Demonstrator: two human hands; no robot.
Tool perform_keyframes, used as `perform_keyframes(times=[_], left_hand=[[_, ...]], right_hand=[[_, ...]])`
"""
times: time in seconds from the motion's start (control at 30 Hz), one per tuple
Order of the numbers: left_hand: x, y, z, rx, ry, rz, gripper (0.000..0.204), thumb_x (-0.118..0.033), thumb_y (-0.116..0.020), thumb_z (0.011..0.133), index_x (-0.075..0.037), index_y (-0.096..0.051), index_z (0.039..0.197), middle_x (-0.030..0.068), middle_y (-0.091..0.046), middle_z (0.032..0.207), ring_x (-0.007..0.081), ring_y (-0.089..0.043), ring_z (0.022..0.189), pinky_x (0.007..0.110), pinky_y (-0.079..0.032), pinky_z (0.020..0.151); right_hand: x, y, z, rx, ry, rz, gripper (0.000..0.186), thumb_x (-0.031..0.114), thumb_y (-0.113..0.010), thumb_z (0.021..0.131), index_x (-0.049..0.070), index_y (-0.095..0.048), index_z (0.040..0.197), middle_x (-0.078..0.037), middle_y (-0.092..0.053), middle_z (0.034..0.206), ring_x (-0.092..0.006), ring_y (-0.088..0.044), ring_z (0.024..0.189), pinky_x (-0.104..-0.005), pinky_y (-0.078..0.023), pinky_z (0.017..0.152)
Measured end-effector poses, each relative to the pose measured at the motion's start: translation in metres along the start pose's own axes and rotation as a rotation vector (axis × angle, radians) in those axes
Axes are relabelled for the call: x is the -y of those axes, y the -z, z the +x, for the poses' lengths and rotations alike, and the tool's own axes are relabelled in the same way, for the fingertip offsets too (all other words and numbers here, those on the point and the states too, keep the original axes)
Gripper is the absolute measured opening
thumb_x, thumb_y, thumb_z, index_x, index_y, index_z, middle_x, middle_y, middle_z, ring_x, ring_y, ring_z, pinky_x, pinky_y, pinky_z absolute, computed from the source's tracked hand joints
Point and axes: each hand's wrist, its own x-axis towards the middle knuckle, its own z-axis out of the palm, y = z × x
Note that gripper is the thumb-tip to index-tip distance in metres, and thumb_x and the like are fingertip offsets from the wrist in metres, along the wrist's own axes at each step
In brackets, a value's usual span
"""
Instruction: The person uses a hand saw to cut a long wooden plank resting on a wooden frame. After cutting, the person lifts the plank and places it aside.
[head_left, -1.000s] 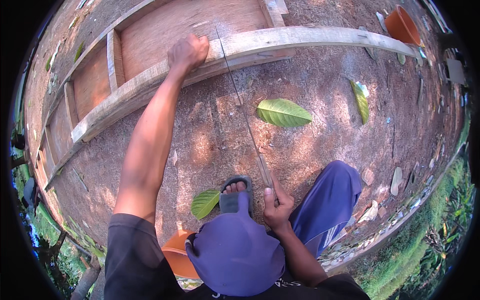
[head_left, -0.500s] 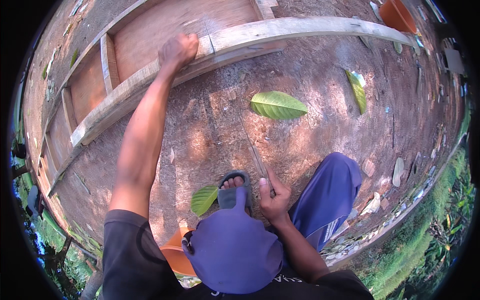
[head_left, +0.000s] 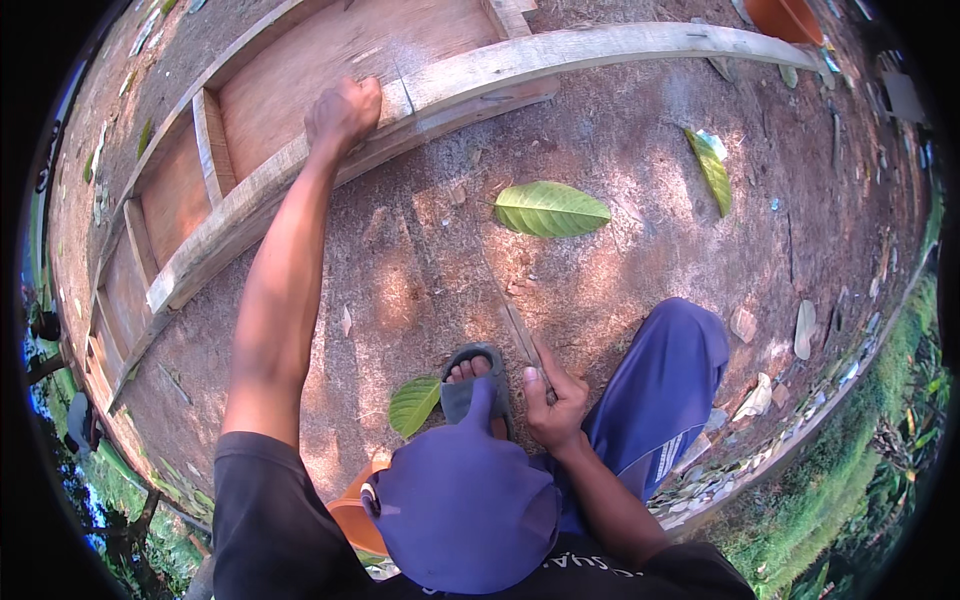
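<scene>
My left hand (head_left: 343, 115), fingers curled, grips the pale wooden beam (head_left: 585, 42) along the edge of a plywood-backed wooden frame (head_left: 350, 45). In my right hand (head_left: 555, 400), low at centre beside my bent knee, is the wooden handle (head_left: 520, 332) of a long, thin blade, which looks like a saw seen edge-on. The blade is smeared by motion and runs up toward the beam, where a short dark line crosses the wood just right of my left hand. A large green leaf (head_left: 550, 208) lies on the ground beside the blade.
An orange bucket (head_left: 780, 20) lies at the upper right, and another orange container (head_left: 355, 515) is behind the blue cap at the bottom. My sandalled foot (head_left: 465, 385) is near a green leaf (head_left: 412, 403). Scattered dry leaves and debris lie right, with grass (head_left: 840, 500) beyond an edge.
The blade, sharp one second ago, is now blurred along its length. The view has shifted slightly, so the beam and my left hand appear farther left. Both hands keep their grip.
</scene>
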Motion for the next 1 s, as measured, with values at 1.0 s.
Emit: perform_keyframes(times=[1.0], left_hand=[[-0.013, 0.011, -0.001, 0.114, 0.091, -0.004, 0.057, -0.041, -0.039, 0.089, 0.005, -0.071, 0.095, 0.0274, -0.071, 0.092, 0.0398, -0.068, 0.091, 0.053, -0.049, 0.086]], right_hand=[[-0.006, -0.005, 0.006, -0.018, -0.003, -0.002, 0.04, 0.01, -0.055, 0.099, -0.006, -0.057, 0.135, -0.014, -0.073, 0.105, -0.0118, -0.067, 0.085, -0.0263, -0.053, 0.077]])
